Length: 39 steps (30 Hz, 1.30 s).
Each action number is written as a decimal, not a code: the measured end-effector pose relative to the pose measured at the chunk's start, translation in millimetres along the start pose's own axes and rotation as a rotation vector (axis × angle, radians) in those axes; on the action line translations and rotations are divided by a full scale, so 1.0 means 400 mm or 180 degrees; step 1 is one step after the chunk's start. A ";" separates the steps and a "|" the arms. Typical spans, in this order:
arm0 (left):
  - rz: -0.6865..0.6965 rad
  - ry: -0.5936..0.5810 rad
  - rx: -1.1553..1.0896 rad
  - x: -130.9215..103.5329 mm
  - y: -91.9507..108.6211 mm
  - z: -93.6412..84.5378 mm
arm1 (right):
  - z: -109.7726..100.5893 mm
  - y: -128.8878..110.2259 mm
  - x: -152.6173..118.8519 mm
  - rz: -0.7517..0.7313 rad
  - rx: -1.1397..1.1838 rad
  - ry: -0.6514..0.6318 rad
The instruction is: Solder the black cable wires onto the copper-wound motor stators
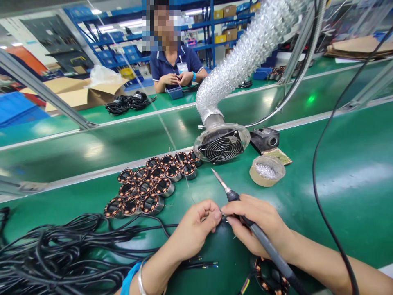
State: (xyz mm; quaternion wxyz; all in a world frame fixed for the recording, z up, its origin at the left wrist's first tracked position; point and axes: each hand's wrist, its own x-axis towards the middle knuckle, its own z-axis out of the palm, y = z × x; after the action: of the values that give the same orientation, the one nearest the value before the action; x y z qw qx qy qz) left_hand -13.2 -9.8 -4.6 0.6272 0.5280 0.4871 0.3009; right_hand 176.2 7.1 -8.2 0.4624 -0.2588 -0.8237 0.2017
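My right hand (258,223) is closed around a soldering iron (264,237), its bare tip pointing up and away to the left. Close beside it, my left hand (199,225) pinches small wire ends that meet the right fingertips. A copper-wound stator (270,278) lies below my right hand, partly hidden by it. Several more stators (150,203) stand grouped on the green table (307,184) to the left. Black cables (61,254) are piled at the lower left, and stripped cable ends (205,265) lie under my left wrist.
A fume extractor fan (222,145) hangs from a silver duct (233,61) ahead of my hands. To the right are a tape roll holding solder bits (267,171) and a black stand (265,140). A black cord (316,176) hangs at right. Across the bench sits a person (175,65).
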 end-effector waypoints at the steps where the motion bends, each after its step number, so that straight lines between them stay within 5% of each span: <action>1: -0.0121 -0.0021 -0.0147 0.000 -0.004 0.003 | 0.002 0.000 0.000 -0.0018 -0.0009 0.0019; 7: -0.0644 0.0000 -0.0847 0.002 -0.021 0.022 | 0.002 0.010 0.002 -0.0194 -0.0025 0.0024; 14: -0.0581 0.0362 -0.1021 0.001 -0.019 0.039 | -0.008 0.017 -0.013 0.0552 0.0198 -0.0133; 24: -0.0417 0.0679 -0.0598 0.008 -0.043 0.047 | 0.006 0.042 -0.022 0.0183 -0.0116 0.0170; 33: -0.0278 0.0844 -0.0313 0.017 -0.035 0.055 | -0.076 -0.008 -0.047 0.0674 0.0123 0.0212; 39: -0.0205 0.0785 -0.0207 0.019 -0.041 0.048 | -0.102 -0.009 -0.073 0.0924 0.0365 0.0644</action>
State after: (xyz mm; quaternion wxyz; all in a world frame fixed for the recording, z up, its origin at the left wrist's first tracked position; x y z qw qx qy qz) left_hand 5.1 -14.4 -23.2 0.5887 0.4505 0.5672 0.3588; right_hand 223.4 -9.9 -5.5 0.5230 -0.3671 -0.7142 0.2859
